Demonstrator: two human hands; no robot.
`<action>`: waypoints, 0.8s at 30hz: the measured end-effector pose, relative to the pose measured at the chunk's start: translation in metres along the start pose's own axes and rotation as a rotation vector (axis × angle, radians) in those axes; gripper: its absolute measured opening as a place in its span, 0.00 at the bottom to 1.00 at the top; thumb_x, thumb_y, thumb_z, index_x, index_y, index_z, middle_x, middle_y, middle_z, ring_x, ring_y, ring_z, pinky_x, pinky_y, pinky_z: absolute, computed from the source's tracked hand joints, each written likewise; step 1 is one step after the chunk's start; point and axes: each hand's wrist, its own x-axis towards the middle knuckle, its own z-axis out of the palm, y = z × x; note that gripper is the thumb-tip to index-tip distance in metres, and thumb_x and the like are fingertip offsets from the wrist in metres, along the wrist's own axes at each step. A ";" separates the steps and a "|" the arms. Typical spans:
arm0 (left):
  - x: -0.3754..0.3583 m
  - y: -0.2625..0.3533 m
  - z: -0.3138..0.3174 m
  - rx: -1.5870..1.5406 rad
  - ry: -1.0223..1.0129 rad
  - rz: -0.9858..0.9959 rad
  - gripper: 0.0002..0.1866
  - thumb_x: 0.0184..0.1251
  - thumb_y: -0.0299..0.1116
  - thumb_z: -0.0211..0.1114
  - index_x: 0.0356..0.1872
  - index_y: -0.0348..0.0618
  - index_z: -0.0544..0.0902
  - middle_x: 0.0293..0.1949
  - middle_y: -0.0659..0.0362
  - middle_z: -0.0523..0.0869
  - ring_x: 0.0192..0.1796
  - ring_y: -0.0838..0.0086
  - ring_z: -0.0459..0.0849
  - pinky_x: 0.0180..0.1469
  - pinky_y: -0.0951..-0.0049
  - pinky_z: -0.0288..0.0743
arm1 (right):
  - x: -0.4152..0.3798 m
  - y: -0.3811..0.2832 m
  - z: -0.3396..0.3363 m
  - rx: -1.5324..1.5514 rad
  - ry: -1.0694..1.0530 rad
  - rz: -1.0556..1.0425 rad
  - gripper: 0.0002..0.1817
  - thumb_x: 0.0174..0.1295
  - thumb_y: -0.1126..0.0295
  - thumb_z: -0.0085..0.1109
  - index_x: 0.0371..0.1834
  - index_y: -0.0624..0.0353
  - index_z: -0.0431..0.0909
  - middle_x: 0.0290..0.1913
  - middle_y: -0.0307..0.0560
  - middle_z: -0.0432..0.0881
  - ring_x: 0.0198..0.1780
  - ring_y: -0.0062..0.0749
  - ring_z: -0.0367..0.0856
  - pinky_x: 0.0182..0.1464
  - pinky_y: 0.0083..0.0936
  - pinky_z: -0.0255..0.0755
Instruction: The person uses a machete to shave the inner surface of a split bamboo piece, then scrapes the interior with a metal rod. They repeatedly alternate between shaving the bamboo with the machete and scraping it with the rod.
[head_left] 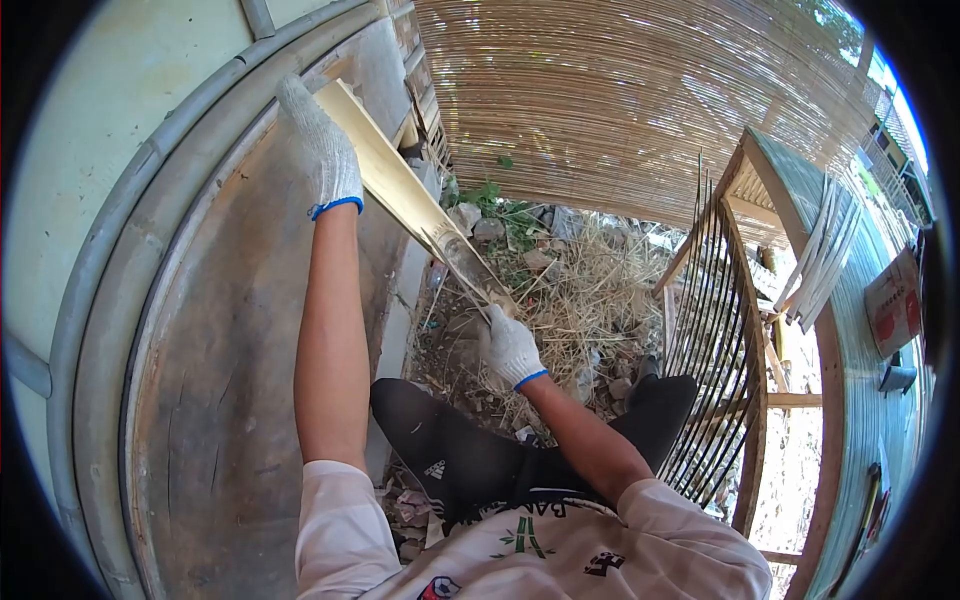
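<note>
A long split bamboo piece (392, 178), pale and hollow on its inner face, slants from the upper left down toward the middle. My left hand (322, 140), in a white knit glove with a blue cuff, is closed on its far upper end. My right hand (512, 350), gloved the same way, is closed at the lower end. A darker greyish stretch shows inside the trough just above the right hand; whether it is a blade or part of the bamboo I cannot make out. The right fingertips are partly hidden.
A worn brown board (230, 340) lies along my left, edged by grey pipes (110, 260). A slatted bamboo screen (620, 100) stands ahead. Straw and rubble (590, 280) cover the ground. To my right are a wooden frame with thin rods (710, 340) and a bundle of strips (828, 250).
</note>
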 end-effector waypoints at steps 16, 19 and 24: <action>-0.005 0.006 -0.011 -0.090 -0.026 -0.072 0.35 0.82 0.61 0.45 0.56 0.33 0.80 0.46 0.49 0.88 0.46 0.65 0.88 0.53 0.68 0.80 | -0.007 -0.008 -0.005 0.109 0.058 -0.058 0.13 0.73 0.62 0.55 0.49 0.60 0.75 0.36 0.67 0.84 0.43 0.66 0.84 0.46 0.57 0.75; -0.007 0.012 -0.004 0.055 0.132 0.115 0.35 0.82 0.61 0.45 0.56 0.33 0.80 0.46 0.49 0.88 0.46 0.64 0.88 0.54 0.66 0.80 | 0.007 0.017 0.015 -0.021 -0.109 0.120 0.16 0.74 0.58 0.52 0.49 0.62 0.75 0.37 0.70 0.84 0.43 0.68 0.83 0.45 0.58 0.75; -0.011 0.026 -0.012 -0.137 -0.039 -0.174 0.34 0.83 0.59 0.40 0.55 0.36 0.82 0.44 0.51 0.87 0.47 0.63 0.87 0.56 0.65 0.78 | -0.009 0.030 0.025 0.087 -0.112 0.112 0.18 0.75 0.57 0.52 0.48 0.64 0.74 0.35 0.71 0.84 0.42 0.69 0.83 0.45 0.59 0.74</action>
